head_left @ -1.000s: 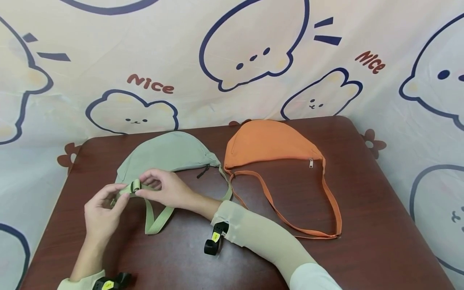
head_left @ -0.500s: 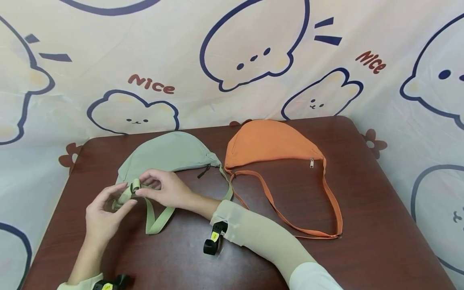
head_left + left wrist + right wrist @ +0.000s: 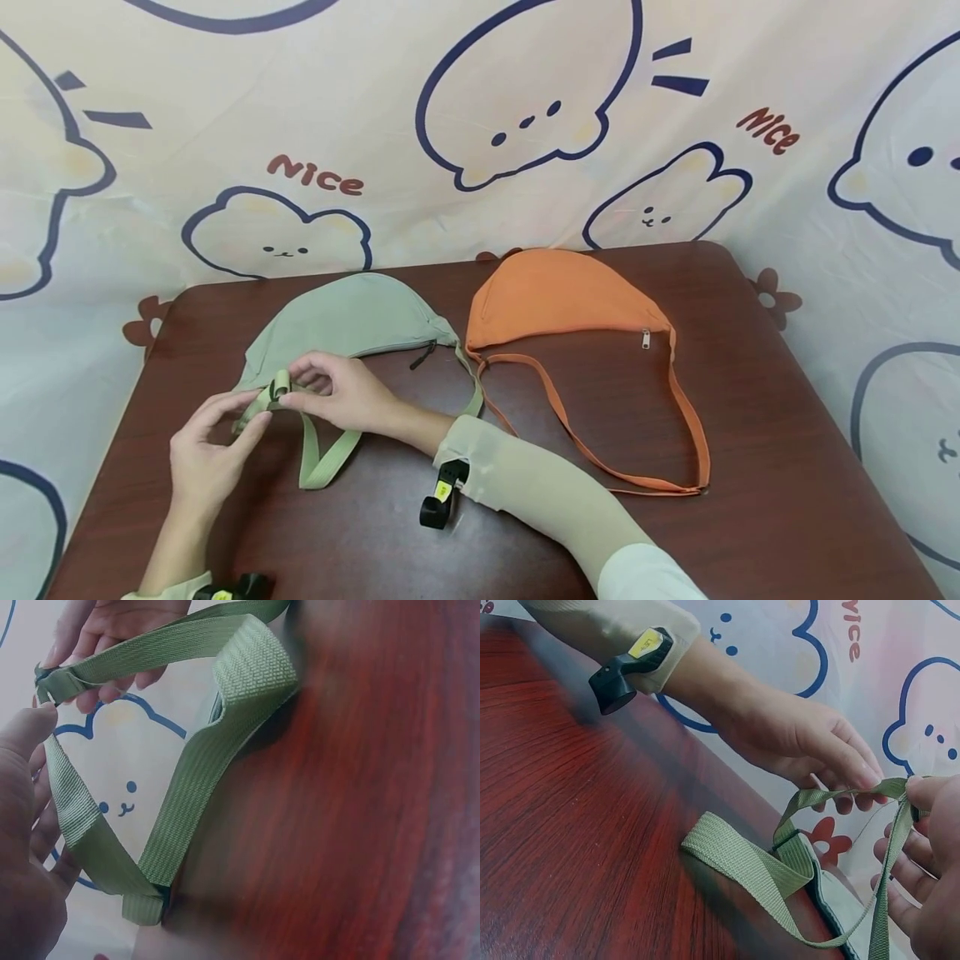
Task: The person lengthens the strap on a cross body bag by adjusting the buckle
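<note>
A sage-green waist bag (image 3: 352,317) lies toward the back left of the table, its light green strap (image 3: 321,468) looping in front. My right hand (image 3: 348,396) pinches this strap at a dark slider buckle (image 3: 276,390), thumb and forefinger on either side. My left hand (image 3: 202,467) holds the strap just left of the buckle, its thumb lying on the webbing in the right wrist view. Strap loops (image 3: 199,772) hang below both hands in the left wrist view. Fingers partly hide the buckle.
An orange waist bag (image 3: 562,300) lies to the right, its orange strap (image 3: 690,425) spread toward the front. The brown table (image 3: 787,500) backs onto a printed cloth (image 3: 495,208). Both sleeves carry a black wrist camera (image 3: 438,500).
Left thumb and forefinger spread apart half a second ago, then came together again on the strap slightly farther left. The right hand stays in place at the buckle. Both bags lie still.
</note>
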`<state>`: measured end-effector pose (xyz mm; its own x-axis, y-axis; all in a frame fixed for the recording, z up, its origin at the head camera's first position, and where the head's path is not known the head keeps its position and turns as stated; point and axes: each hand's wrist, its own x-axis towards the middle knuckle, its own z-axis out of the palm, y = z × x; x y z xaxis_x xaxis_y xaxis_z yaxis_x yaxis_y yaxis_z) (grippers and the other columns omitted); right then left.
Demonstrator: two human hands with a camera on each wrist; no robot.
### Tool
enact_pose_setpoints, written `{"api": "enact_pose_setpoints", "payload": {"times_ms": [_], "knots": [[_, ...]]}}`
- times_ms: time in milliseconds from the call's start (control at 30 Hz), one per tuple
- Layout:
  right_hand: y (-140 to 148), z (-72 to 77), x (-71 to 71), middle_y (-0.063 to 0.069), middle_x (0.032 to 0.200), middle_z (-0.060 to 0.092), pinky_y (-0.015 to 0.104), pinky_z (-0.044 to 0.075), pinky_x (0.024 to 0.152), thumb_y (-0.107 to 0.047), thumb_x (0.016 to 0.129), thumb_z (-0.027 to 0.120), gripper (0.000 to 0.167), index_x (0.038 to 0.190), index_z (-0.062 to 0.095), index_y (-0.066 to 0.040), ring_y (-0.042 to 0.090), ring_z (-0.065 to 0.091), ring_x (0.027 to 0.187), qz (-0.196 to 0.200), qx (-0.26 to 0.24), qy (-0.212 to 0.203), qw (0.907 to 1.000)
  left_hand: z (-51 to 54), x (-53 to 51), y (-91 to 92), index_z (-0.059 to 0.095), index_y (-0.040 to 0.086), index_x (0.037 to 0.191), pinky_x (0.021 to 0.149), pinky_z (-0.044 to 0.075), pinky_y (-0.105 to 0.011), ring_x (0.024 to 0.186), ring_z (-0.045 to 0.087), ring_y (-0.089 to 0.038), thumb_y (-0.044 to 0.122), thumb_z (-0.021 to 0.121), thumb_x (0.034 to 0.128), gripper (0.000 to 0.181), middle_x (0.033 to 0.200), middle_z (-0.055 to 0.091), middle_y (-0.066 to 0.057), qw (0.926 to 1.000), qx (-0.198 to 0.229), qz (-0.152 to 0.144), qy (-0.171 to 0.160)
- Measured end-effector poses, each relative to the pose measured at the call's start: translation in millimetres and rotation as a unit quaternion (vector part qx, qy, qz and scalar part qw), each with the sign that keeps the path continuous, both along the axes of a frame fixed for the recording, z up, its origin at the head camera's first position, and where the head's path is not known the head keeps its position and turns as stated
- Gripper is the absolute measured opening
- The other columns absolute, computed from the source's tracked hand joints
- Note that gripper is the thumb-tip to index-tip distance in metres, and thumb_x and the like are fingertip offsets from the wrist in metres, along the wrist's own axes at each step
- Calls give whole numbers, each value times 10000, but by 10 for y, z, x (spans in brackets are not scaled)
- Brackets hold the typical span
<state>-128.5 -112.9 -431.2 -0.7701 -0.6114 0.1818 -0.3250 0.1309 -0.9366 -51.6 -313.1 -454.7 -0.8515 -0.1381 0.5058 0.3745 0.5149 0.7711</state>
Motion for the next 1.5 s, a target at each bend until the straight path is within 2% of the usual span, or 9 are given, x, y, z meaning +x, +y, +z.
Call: {"api": "enact_pose_setpoints", "payload": {"times_ms": [267, 400, 567, 700, 867, 967, 1067, 1300, 1500], "knots": [[-50, -43, -3, 34, 1101, 706, 73, 459, 844, -207, 961, 735, 285, 1202, 660, -76, -74, 590, 914, 63, 376, 165, 9991, 27, 8, -1, 726, -102, 1108, 750, 450, -141, 909, 606, -34, -222, 753, 759, 370, 1058, 680, 151, 9993, -29, -63, -368], [-79, -63, 5, -9, 1088, 705, 59, 445, 842, -242, 961, 736, 282, 1196, 668, -103, -55, 608, 933, 154, 591, 206, 9979, 10, 3, -5, 728, -104, 1105, 777, 442, -136, 921, 610, -29, -233, 759, 746, 382, 1071, 687, 147, 9996, -54, -157, -218], [-102, -80, 7, -19, 1070, 717, 66, 455, 828, -239, 954, 745, 268, 1179, 678, -109, -115, 574, 874, 210, 660, 198, 9974, -28, 1, -11, 727, -104, 1106, 764, 429, -119, 924, 601, -10, -256, 764, 721, 415, 1098, 684, 141, 9995, -172, -276, 3], [-107, -91, 6, 21, 1073, 734, 60, 453, 816, -211, 948, 751, 253, 1166, 684, -101, -118, 572, 851, 149, 643, 183, 9977, -61, 5, -24, 702, -106, 1161, 776, 429, -102, 933, 590, -6, -278, 774, 687, 509, 1126, 662, 163, 9992, -243, -257, -160], [-109, -99, 3, 21, 1079, 732, 57, 452, 801, -214, 952, 746, 254, 1169, 684, -99, -114, 576, 842, 75, 651, 183, 9977, -104, 48, -39, 632, -86, 1241, 789, 424, -78, 913, 568, 15, -263, 820, 638, 656, 1098, 632, 159, 9976, -323, 122, -606], [-112, -101, -5, 24, 1090, 728, 59, 455, 800, -215, 956, 743, 262, 1180, 682, -94, -108, 579, 842, 16, 602, 186, 9980, -115, 78, -40, 639, -75, 1180, 791, 424, -73, 915, 580, 40, -235, 830, 653, 583, 1066, 640, 124, 9959, -364, 451, -697], [-113, -100, -13, 27, 1090, 724, 63, 459, 803, -209, 955, 743, 266, 1184, 679, -90, -102, 584, 843, -37, 517, 150, 9985, -107, 91, -42, 686, -57, 1127, 805, 437, -75, 941, 595, 46, -211, 818, 701, 472, 1058, 643, 109, 9954, -337, 579, -683], [-121, -105, -21, -14, 1077, 717, 69, 466, 811, -207, 949, 750, 293, 1204, 674, -83, -104, 591, 858, -41, 442, 104, 9990, -70, 60, -64, 744, -33, 1117, 790, 442, -93, 939, 579, 8, -177, 798, 761, 388, 1080, 645, 174, 9967, -494, 403, -497], [-174, -149, -43, -55, 1087, 712, 58, 453, 817, -244, 949, 750, 324, 1230, 674, -103, -118, 581, 889, 44, 643, 228, 9977, -57, 26, -59, 740, -39, 1144, 841, 431, -114, 984, 594, 19, -211, 783, 748, 433, 1111, 685, 94, 9984, -426, 185, -310]]}}
